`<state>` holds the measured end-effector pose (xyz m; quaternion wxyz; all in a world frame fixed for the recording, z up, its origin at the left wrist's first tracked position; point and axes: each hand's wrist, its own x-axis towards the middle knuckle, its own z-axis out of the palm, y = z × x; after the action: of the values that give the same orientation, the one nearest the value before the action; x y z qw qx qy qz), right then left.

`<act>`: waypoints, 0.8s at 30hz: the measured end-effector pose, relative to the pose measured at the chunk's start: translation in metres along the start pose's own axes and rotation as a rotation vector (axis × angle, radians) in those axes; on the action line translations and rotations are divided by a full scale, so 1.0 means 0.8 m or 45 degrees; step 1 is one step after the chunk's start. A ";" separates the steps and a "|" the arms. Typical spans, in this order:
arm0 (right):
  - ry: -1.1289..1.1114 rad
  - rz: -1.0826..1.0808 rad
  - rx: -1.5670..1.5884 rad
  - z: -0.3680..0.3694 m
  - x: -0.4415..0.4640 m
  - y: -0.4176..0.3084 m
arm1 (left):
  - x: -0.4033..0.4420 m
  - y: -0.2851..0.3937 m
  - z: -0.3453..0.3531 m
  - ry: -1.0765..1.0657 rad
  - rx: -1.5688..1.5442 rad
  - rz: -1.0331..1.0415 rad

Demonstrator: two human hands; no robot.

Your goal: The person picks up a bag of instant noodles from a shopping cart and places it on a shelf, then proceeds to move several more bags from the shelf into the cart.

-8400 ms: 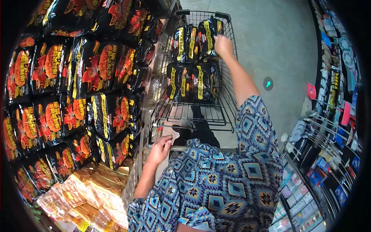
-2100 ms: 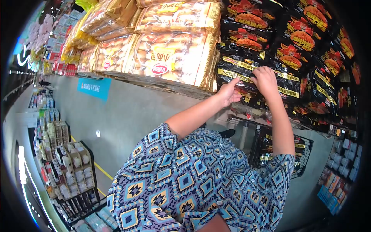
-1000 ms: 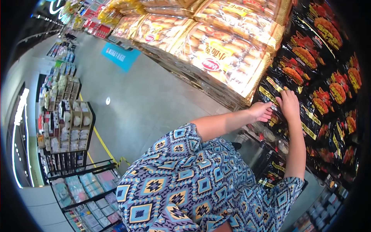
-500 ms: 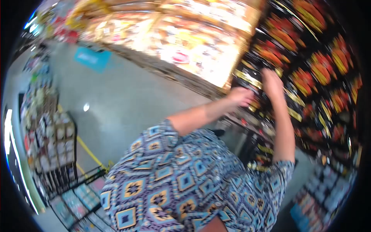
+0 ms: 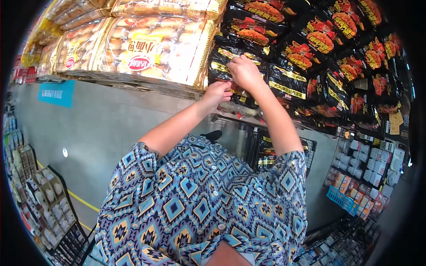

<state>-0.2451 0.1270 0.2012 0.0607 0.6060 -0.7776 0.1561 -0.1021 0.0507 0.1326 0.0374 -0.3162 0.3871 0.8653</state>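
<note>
l hand [image 5: 216,94] is at the lower l edge of a blk pack [image 5: 220,67] w/ yellow bands, fingers bent & thumb toward the film; can't tell if it grips or only touches. r hand [image 5: 245,73] lies over the front of the same pack, fingers curled against it, just up & to the r of the l hand; can't tell if that grip is closed either. so pack is btwn & behind both hands, in the lower part of the stack, partly hidden by the r hand.

more blk packs [image 5: 320,42] w/ red/orange food pics are piled above & to the r of it, some turned so yellow bands face out. directly l of it, near the l hand, are bread packs [image 5: 153,48]: clear film, gold edges, rows of small rolls visible inside.

containers: wire cart [image 5: 314,148] stands below the stack, partly behind the r forearm, w/ blk yellow-banded packs [image 5: 266,153] in it. far r, a blue basket [image 5: 339,201] has small orange & white pkgs in/above it, too small to read. lower l, a display rack [image 5: 49,190] has compartments w/ pale items, details unclear. grey floor [image 5: 120,119] btwn rack & bread.
</note>
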 end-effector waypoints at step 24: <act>0.165 0.741 0.009 -0.118 -0.127 0.071 | -0.014 0.052 0.043 0.074 2.202 1.185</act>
<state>-0.2823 0.2630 0.2517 0.0606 0.3465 -0.9127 0.2081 -0.1239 0.0477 0.1830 -0.0982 -0.0168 0.9740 0.2037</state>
